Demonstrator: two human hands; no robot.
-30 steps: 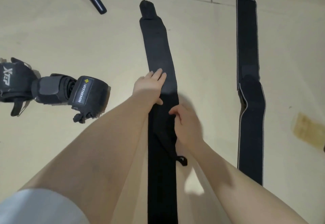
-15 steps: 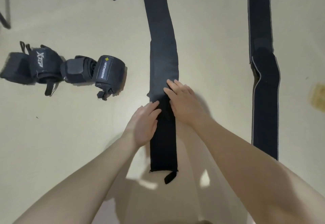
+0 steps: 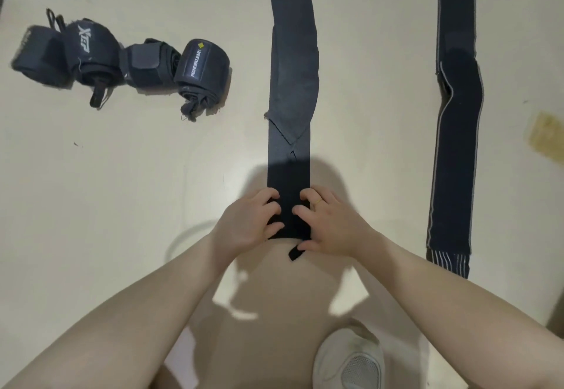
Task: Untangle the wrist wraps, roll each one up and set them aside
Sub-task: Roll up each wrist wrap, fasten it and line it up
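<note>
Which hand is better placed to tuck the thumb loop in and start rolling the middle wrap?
Right, probably. The right hand has its thumb beside the thumb loop at the near right corner of the middle wrap. The left hand grips the opposite edge, away from the loop.

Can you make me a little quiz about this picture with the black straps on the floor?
1. True or false: both hands, the left hand and the right hand, are on the near end of the middle wrap.
2. How many rolled-up wraps lie at the far left? A) one B) four C) seven
3. Fill in: the grey-edged wrap lies flat and ____ by either hand.

Key: 1 true; 2 B; 3 untouched.
</note>
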